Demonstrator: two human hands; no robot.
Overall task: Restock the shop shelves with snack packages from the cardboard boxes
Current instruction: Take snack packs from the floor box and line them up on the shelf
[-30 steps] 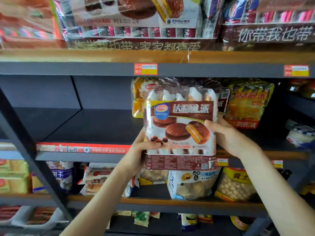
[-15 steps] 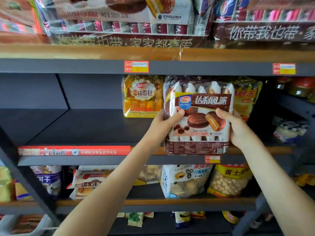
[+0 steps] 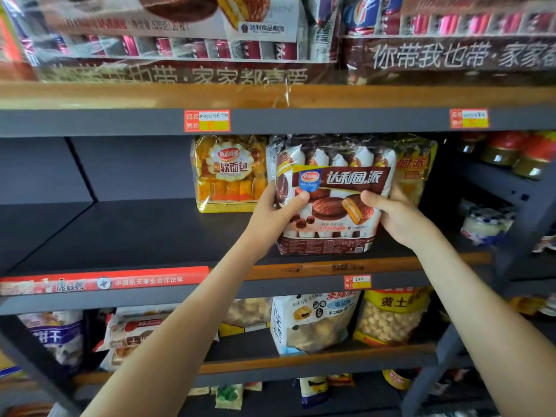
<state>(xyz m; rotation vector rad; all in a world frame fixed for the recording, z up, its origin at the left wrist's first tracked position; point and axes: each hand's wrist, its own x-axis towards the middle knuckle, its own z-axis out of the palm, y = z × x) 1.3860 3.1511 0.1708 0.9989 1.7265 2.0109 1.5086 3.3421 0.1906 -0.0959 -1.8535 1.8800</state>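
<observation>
A brown and white bag of chocolate pies (image 3: 334, 191) stands upright on the dark middle shelf (image 3: 144, 233), its bottom edge near the shelf's front. My left hand (image 3: 275, 210) grips its left side with the thumb across the front. My right hand (image 3: 394, 216) grips its right side the same way. Behind it to the right a yellow pie bag (image 3: 416, 170) is partly hidden. A yellow soft-bread bag (image 3: 228, 174) stands just to the left, further back. No cardboard box is in view.
The left part of the middle shelf is bare. Large pie packs (image 3: 180, 31) fill the top shelf. Snack bags (image 3: 313, 323) stand on the shelf below. Red-lidded jars (image 3: 508, 150) sit on the neighbouring rack at right. Price tags (image 3: 207, 120) hang on the shelf edges.
Both hands have carried the chocolate pie bag forward and up from in front of the shelf edge onto the middle shelf, in front of the yellow pie bag.
</observation>
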